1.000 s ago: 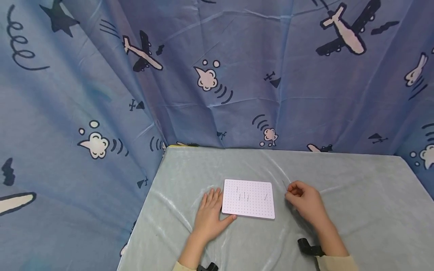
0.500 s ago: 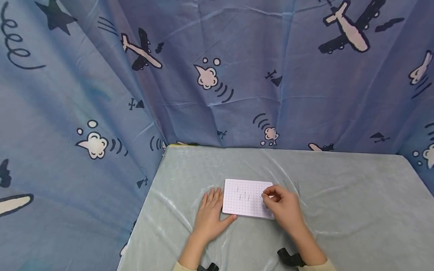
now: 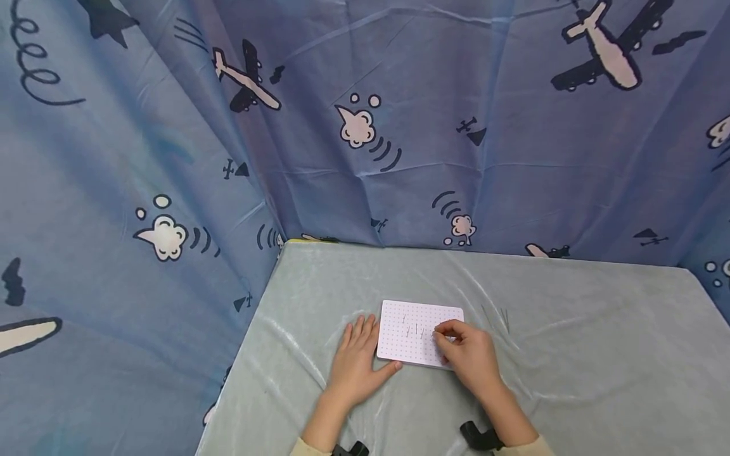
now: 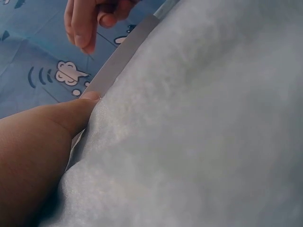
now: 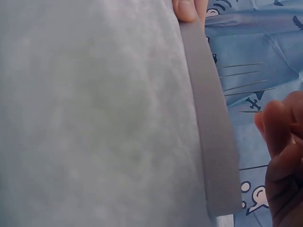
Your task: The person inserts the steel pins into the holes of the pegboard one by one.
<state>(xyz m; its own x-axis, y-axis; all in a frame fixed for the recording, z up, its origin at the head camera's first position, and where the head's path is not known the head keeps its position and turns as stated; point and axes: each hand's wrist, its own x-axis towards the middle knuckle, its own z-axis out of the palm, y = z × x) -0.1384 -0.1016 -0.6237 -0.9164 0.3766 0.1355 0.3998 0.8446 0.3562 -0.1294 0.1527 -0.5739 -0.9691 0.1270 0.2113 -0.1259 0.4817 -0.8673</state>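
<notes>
We look down on a desk (image 3: pixel 599 329) covered in shiny grey-green cloth, where a white board (image 3: pixel 412 348) dotted with a grid of holes lies flat between a person's two hands. The desk's far edge runs across behind the board, meeting a blue curtain (image 3: pixel 319 164) printed with aeroplanes; its left edge slants outward toward us. Between the board and that far edge we see a band of cloth, and a much wider stretch opens to the right, giving the right arm broad room. The board's long axis runs left to right, its right end turned slightly nearer the person. The left hand (image 3: pixel 358 361) lies flat with its fingers extended beside the board's left edge, its thumb touching the near edge. The right hand (image 3: pixel 467 354) is over the board's right part, finger and thumb nearly closed in a pinch on a thin needle (image 5: pixel 251 111). In the right wrist view, that needle's visible end points toward the board, its length nearly parallel to four standing needles (image 3: pixel 416 328); whether its tip touches the surface, we cannot tell. Just right of the board, a few loose needles (image 3: pixel 505 320) lie on the cloth, their long axes pointing roughly away from the person.
</notes>
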